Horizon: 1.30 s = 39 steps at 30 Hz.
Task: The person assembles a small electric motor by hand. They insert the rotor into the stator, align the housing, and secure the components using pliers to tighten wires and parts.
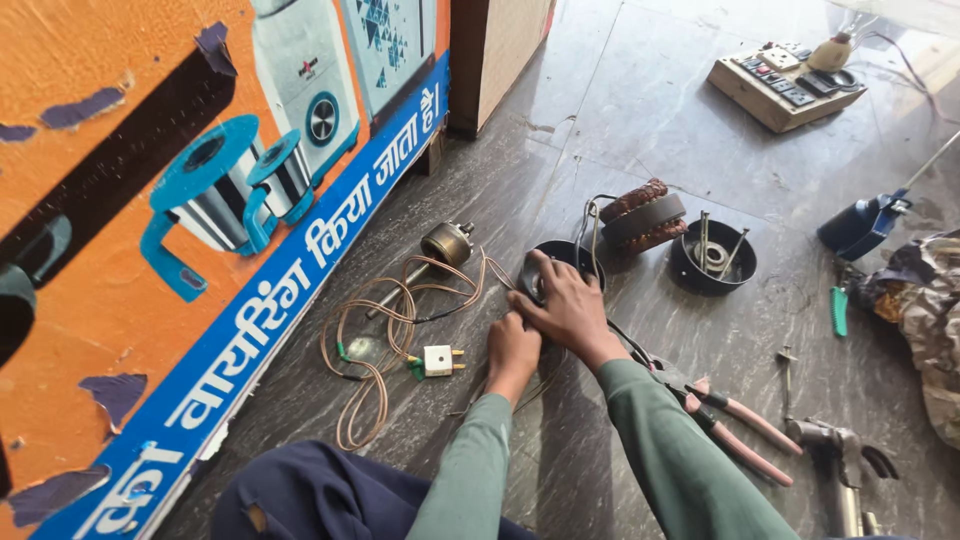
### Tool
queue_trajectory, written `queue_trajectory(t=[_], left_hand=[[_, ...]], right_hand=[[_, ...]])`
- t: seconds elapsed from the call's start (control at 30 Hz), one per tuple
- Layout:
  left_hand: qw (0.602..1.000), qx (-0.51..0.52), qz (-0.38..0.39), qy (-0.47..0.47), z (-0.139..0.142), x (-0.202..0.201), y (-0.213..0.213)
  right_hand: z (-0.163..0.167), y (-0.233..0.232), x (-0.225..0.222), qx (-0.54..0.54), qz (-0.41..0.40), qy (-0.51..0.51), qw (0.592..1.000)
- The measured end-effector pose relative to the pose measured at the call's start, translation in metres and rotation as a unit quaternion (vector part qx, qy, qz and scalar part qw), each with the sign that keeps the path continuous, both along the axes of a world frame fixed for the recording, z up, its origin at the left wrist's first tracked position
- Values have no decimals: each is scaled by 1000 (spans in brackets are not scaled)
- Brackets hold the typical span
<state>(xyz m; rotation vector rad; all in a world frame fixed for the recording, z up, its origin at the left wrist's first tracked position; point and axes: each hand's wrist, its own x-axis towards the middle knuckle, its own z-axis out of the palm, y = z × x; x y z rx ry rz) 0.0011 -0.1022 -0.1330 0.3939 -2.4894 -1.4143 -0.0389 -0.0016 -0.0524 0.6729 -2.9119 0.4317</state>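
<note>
Kneeling on the floor, a person's right hand spreads over a black motor cap, gripping its near rim; left hand is fisted just beside it (contents unseen). Stator and second cap lie apart at right, so the motor looks still in pieces.

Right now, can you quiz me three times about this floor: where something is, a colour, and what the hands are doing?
1. Where is the plug?
A. left of the hands
B. on the switchboard
C. inside the cap

2. What colour are the plier handles?
A. blue
B. pink
C. yellow

3. The right hand is
A. in the air
B. holding pliers
C. resting on the black cover

Answers: 1 A, it lies beside the coiled wire, left of the left hand. 2 B, both handles are pink. 3 C, its fingers lie over the cover.
</note>
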Motion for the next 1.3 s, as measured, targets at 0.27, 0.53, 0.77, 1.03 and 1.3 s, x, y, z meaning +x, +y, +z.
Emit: queue_trajectory(t=[0.27,0.53,0.77,1.03,1.3], left_hand=[[1000,24,-5,19,5,-4,7],[999,-3,-32,33,10,13,-2],[998,-3,-61,21,26,34,-18],[994,-62,-84,-19,38,46,-20],[987,-107,-98,-71,74,54,-27]], right_hand=[[18,3,-10,-24,-42,-29,998],[12,0,-16,-7,2,27,1000],[14,-8,-15,37,17,48,998],[22,-8,-14,176,73,96,977],[20,1,-12,77,11,37,996]])
